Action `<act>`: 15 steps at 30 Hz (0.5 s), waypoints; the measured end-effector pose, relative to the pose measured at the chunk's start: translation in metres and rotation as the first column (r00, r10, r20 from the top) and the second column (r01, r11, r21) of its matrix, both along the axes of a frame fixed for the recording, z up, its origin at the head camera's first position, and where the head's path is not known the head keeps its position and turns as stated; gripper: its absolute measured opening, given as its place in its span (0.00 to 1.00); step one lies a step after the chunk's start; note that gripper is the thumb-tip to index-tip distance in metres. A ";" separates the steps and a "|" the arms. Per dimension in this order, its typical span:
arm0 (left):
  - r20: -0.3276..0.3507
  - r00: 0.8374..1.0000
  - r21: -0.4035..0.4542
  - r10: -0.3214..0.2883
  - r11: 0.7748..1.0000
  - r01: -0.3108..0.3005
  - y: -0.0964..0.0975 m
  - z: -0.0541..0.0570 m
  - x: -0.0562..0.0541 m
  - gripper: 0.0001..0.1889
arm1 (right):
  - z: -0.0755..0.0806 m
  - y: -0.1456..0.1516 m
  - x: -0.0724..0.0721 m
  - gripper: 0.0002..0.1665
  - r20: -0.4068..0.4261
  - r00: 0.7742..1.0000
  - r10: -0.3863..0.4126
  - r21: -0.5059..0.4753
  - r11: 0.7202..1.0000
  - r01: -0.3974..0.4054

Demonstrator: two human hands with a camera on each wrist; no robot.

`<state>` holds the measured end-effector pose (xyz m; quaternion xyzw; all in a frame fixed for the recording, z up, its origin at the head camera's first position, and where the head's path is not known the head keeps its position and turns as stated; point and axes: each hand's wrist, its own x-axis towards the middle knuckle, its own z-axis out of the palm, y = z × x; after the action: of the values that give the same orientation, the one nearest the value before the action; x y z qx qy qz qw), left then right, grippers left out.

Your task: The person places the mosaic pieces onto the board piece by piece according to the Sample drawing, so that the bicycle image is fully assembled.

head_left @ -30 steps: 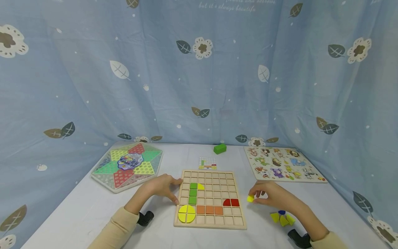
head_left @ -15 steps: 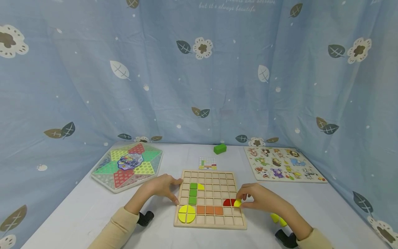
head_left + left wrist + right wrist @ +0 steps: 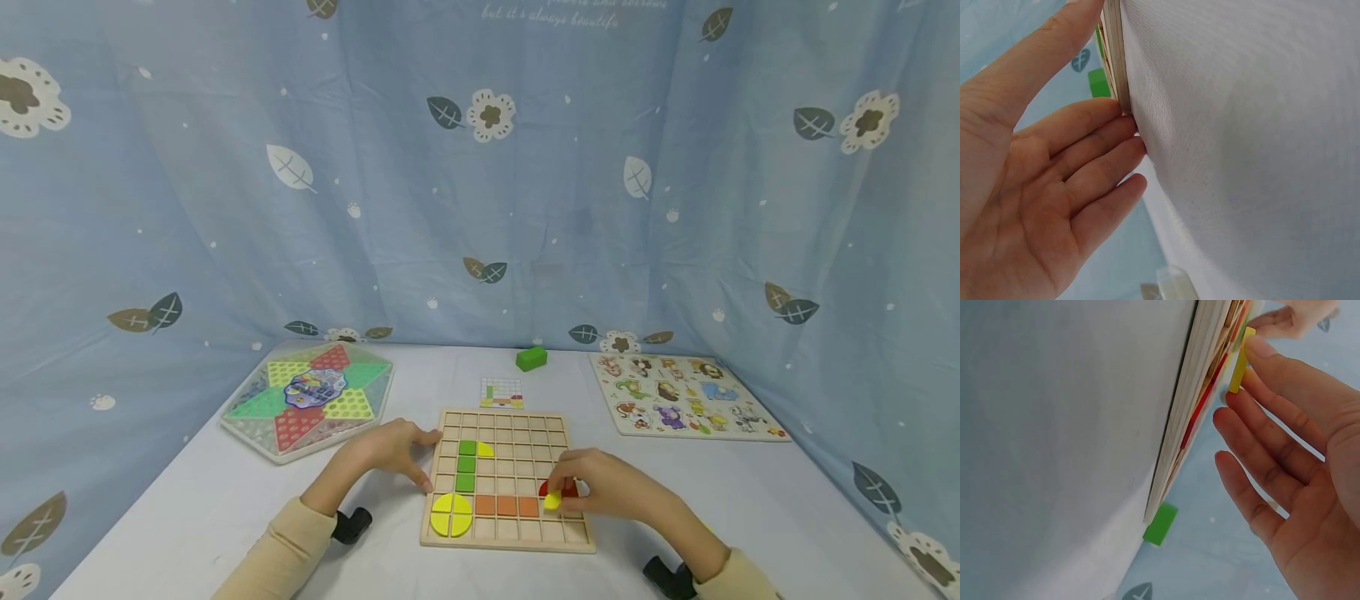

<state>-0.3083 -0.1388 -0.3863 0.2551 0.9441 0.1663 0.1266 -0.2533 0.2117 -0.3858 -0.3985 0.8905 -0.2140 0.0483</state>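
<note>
"Step in hand?"

"Setting a yellow piece (image 3: 552, 500) into the gridded board (image 3: 505, 485), as I judge it. Piece sits over the near right part, just right of the orange squares (image 3: 507, 506). Looks just clear of the board; contact hard to tell."

"Hands?"

"Right hand (image 3: 603, 483) narrow: thumb and fingertips pinch the piece, little finger free. Left hand (image 3: 393, 450) wide, thumb well apart from fingers, fingertips touching the board's left edge."

"Next move?"

"Probably calls for squaring the piece to one cell, lowering it level and letting go. Tilt could catch on a divider."

"Which way does it point?"

"Right wrist view gives it edge-on, long axis running roughly parallel to the board's side, so nearly flat. My fingers cover too much; can't tell where any curved edge faces."
</note>
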 end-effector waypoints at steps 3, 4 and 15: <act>-0.002 1.000 0.001 -0.005 1.000 0.005 -0.001 -0.001 -0.002 0.44 | -0.002 -0.002 0.001 0.08 -0.006 1.000 0.002 0.004 1.000 -0.002; -0.002 1.000 0.000 -0.006 1.000 0.006 -0.001 -0.002 -0.002 0.44 | -0.003 -0.002 0.001 0.08 -0.011 1.000 0.002 0.003 1.000 -0.002; -0.011 1.000 -0.003 -0.002 1.000 0.002 -0.001 -0.004 -0.004 0.44 | -0.003 -0.004 0.004 0.09 -0.010 1.000 0.010 0.021 1.000 -0.010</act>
<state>-0.3123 -0.1398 -0.3902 0.2568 0.9447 0.1634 0.1220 -0.2496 0.2081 -0.3889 -0.4037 0.8909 -0.2021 0.0491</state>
